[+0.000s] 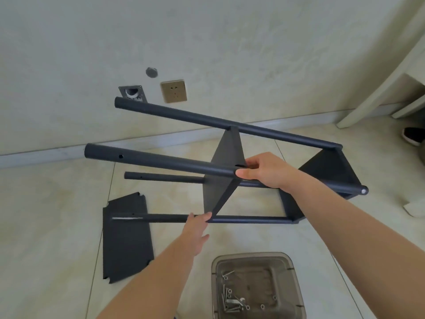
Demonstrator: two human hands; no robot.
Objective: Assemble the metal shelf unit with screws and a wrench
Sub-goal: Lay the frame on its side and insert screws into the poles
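Dark blue-black metal shelf frame [230,162] lay on its side on the pale tiled floor [57,203], four round tube legs running roughly left to right. Two flat shelf panels were fitted between the legs: one mid-frame, standing on edge, one at the right end. Right hand [264,171] was wrapped round the near upper tube leg [161,161] just where the middle shelf panel [226,166] meets it, thumb on the tube, fingers curled over the top, so that grip was clamped on the leg. Left hand [197,229] reached to the low corner of the same panel where it meets the near lower tube leg [253,219]; fingers looked mostly straight and touching the joint, grip apart, not clamped. Bolt holes showed in the free left ends of the legs.

Third loose dark metal shelf panel [126,238] lay flat on the floor under the left end of the lower leg. Translucent grey plastic tub [256,259] sat near the bottom edge, between the forearms, holding loose silver screws [226,295] and what looked like a small wrench; couldn't tell for sure. Gold-coloured wall socket [173,90] sat on the wall behind the frame.
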